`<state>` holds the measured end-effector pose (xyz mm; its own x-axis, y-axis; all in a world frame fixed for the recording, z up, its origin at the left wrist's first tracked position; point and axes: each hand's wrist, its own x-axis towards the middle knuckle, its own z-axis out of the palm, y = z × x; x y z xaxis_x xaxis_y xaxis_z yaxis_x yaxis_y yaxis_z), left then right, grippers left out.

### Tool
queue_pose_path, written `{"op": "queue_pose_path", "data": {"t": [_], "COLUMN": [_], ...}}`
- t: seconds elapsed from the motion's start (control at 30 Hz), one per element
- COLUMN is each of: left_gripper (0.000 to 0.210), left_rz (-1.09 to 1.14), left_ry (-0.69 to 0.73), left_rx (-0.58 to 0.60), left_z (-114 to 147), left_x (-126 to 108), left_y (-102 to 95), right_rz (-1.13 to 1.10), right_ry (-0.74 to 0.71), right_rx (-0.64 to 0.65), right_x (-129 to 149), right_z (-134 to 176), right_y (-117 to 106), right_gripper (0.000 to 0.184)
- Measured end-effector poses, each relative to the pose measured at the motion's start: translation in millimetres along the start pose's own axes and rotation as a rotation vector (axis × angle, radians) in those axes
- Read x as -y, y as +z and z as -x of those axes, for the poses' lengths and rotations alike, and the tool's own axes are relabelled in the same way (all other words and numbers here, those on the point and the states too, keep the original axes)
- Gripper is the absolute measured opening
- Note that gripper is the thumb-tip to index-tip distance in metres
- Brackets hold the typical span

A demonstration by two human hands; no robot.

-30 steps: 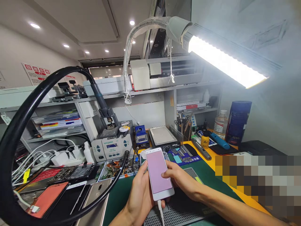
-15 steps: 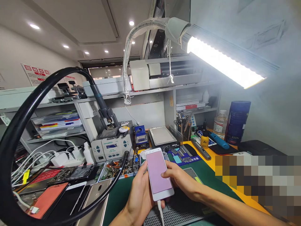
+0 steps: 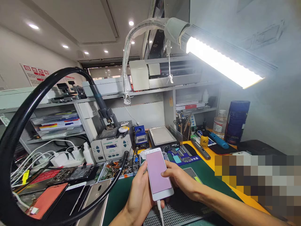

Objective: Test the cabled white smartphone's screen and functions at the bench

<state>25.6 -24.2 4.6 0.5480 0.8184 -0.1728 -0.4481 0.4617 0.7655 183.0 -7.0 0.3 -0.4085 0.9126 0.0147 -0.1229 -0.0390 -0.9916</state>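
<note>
A white smartphone (image 3: 159, 171) with a plain pink lit screen is held upright and tilted back before me. A white charging cable (image 3: 160, 208) runs from its bottom edge down out of view. My left hand (image 3: 140, 191) is closed around the phone's left side, thumb along the edge and fingers behind it. From the right, my right hand (image 3: 181, 179) grips the other side, its thumb over the screen near the right edge. Its other fingers are mostly hidden behind the phone. Beneath both hands lies a grey perforated mat (image 3: 178, 215) on a green work mat (image 3: 209, 175).
A black hose (image 3: 35, 91) loops across the left, by a hot-air station (image 3: 113, 147). Several phones, one a red phone (image 3: 50, 199), lie at left beside a parts tray (image 3: 115, 169). A bright lamp (image 3: 223, 62) hangs above. A yellow bottle (image 3: 204, 141) stands at right.
</note>
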Motion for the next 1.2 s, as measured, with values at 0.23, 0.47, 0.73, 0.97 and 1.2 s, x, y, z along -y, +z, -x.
{"op": "queue_pose_path", "data": {"t": [0.23,0.47,0.73,0.97,1.2], "left_gripper": [0.070,0.069,0.070,0.070,0.071], "left_rz": [0.006,0.002,-0.001,-0.009,0.000], "left_ry": [0.006,0.008,0.004,0.006,0.006], "left_rx": [0.007,0.010,0.008,0.007,0.001], "left_z": [1.0,0.5,-1.0,0.4,1.7], "left_x": [-1.1,0.1,-0.7,-0.7,-2.8], "left_y": [1.7,1.1,-0.7,-0.8,4.3], "right_rz": [-0.039,-0.068,-0.058,-0.049,-0.054], "right_ry": [0.013,0.023,0.022,0.011,0.017], "right_rx": [0.016,0.023,0.030,0.030,0.026], "right_x": [-1.9,-2.4,-4.0,-3.0,-1.2], "right_z": [-0.4,-1.0,-2.2,-1.4,-0.2], "right_y": [0.1,0.5,-0.6,-0.3,1.3], "right_gripper": [0.035,0.036,0.036,0.032,0.035]}}
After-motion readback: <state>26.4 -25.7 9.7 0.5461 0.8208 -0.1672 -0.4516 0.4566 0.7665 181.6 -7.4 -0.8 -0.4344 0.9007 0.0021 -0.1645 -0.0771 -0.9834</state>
